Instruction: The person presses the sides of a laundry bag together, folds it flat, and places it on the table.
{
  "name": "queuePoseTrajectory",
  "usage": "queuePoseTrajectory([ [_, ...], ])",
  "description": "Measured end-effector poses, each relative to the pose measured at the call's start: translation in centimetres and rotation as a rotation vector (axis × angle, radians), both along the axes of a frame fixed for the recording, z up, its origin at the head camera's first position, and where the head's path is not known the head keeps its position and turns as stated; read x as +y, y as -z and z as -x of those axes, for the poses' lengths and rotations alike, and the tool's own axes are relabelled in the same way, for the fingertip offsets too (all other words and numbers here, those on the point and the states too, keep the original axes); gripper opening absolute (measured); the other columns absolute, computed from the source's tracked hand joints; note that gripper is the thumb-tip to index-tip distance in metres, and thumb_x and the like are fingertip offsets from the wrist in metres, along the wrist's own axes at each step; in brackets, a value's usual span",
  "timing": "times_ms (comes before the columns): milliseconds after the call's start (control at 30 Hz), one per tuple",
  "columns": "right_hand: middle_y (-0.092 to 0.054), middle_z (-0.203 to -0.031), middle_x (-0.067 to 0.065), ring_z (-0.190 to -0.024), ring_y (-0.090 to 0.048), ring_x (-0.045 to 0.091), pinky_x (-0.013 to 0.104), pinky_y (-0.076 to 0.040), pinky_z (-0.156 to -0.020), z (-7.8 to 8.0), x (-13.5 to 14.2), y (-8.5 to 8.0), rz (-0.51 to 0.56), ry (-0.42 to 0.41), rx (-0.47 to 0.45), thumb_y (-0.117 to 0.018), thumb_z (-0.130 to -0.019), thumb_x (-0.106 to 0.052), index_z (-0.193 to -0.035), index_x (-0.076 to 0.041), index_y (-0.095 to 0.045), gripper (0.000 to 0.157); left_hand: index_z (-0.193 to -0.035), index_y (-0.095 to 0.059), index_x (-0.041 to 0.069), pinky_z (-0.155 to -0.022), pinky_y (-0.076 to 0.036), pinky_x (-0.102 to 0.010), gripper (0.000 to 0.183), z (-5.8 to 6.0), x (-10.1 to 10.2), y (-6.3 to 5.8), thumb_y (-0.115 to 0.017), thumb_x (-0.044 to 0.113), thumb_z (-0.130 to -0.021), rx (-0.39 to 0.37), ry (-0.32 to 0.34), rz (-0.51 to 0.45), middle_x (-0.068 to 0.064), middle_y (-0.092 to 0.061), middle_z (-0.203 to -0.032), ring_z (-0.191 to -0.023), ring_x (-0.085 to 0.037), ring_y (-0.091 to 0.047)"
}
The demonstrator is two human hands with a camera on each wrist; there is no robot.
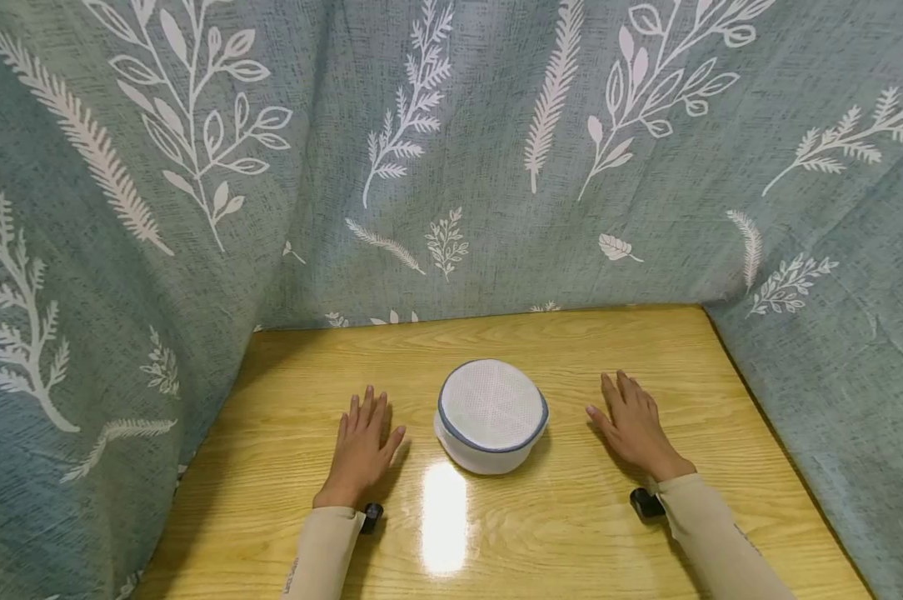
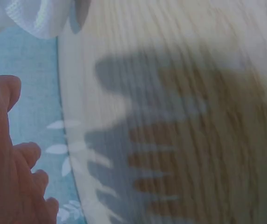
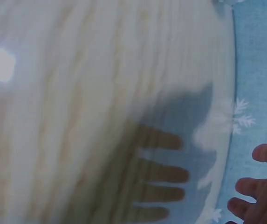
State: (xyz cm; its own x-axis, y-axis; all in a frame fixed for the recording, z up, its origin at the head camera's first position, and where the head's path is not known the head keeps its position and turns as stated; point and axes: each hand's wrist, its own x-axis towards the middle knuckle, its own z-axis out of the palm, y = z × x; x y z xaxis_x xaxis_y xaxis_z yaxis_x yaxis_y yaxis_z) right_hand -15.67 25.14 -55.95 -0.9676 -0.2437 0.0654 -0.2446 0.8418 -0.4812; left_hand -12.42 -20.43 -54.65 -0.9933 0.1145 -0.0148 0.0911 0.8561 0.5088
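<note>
A drum-shaped white mesh laundry bag (image 1: 491, 407) with blue-grey piping round its top stands on the wooden table (image 1: 541, 533), between the two hands. To its left, the left hand (image 1: 360, 446) is held palm down over the table, fingers straight and thumb out toward the bag. The right hand (image 1: 633, 427) is on the other side, also palm down with fingers spread, farther from the bag than the left. Neither hand holds anything. In the left wrist view, part of the white bag (image 2: 40, 16) shows at the top corner, beyond the thumb.
A blue-green curtain (image 1: 489, 242) with white leaf prints hangs behind the table and along both its sides. Black wrist cameras (image 1: 648, 503) sit under both beige sleeves (image 1: 714, 529). Light reflects brightly off the tabletop in front of the bag.
</note>
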Motion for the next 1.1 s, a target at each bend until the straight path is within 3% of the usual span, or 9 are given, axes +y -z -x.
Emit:
queuePoseTrajectory([
  [333, -0.042, -0.152, 0.041, -0.136, -0.044, 0.062, 0.078, -0.035, -0.107, 0.0, -2.0, -1.4, 0.101, -0.005, 0.087, -0.054, -0.112, -0.025, -0.157, 0.01, -0.038, 0.059, -0.167, -0.023, 0.0, -0.126, -0.008, -0.071, 0.072, 0.3, 1.0, -0.5, -0.051, 0.037, -0.112, -0.011, -0.002, -0.09, -0.024, -0.012, -0.175, -0.159, -0.051, -0.009],
  [600, -0.046, -0.15, 0.034, -0.128, -0.055, 0.049, 0.066, -0.05, -0.102, 0.0, -3.6, -2.3, 0.297, -0.003, -0.059, -0.046, -0.116, -0.03, -0.159, 0.008, -0.036, 0.058, -0.166, -0.028, 0.001, -0.121, -0.018, -0.076, 0.066, 0.3, 2.2, -1.0, -0.048, 0.036, -0.114, 0.01, 0.005, -0.306, -0.024, -0.025, -0.171, -0.156, -0.05, -0.021],
  [767, -0.054, -0.143, 0.03, -0.12, -0.06, 0.042, 0.059, -0.054, -0.098, 0.0, -4.8, -2.8, 0.391, 0.008, -0.076, -0.047, -0.115, -0.03, -0.157, 0.007, -0.041, 0.055, -0.164, -0.032, 0.002, -0.119, -0.028, -0.073, 0.063, 0.1, 3.2, -1.4, -0.047, 0.037, -0.114, 0.005, 0.015, -0.423, -0.023, -0.03, -0.169, -0.153, -0.048, -0.027],
  [900, -0.059, -0.137, 0.029, -0.115, -0.064, 0.041, 0.053, -0.058, -0.093, -0.1, -5.7, -3.3, 0.454, 0.018, -0.089, -0.05, -0.115, -0.025, -0.153, 0.008, -0.045, 0.051, -0.16, -0.039, 0.0, -0.112, -0.042, -0.066, 0.057, 0.2, 4.1, -1.7, -0.049, 0.032, -0.114, 0.036, 0.006, -0.5, -0.023, -0.042, -0.159, -0.141, -0.045, -0.041],
  [967, -0.06, -0.135, 0.028, -0.112, -0.066, 0.04, 0.048, -0.061, -0.088, -0.1, -6.1, -3.5, 0.477, 0.028, -0.109, -0.051, -0.114, -0.024, -0.152, 0.008, -0.047, 0.05, -0.156, -0.045, -0.002, -0.104, -0.049, -0.056, 0.052, 0.3, 4.6, -1.8, -0.05, 0.028, -0.114, 0.062, -0.002, -0.542, -0.022, -0.049, -0.151, -0.129, -0.04, -0.049],
  [1100, -0.062, -0.132, 0.027, -0.111, -0.067, 0.038, 0.041, -0.062, -0.085, 0.0, -7.0, -3.5, 0.519, 0.069, -0.165, -0.053, -0.113, -0.021, -0.151, 0.006, -0.05, 0.046, -0.15, -0.051, -0.003, -0.089, -0.048, -0.04, 0.045, 0.6, 5.6, -2.1, -0.052, 0.021, -0.113, 0.061, -0.032, -0.627, -0.022, -0.056, -0.141, -0.111, -0.029, -0.054],
])
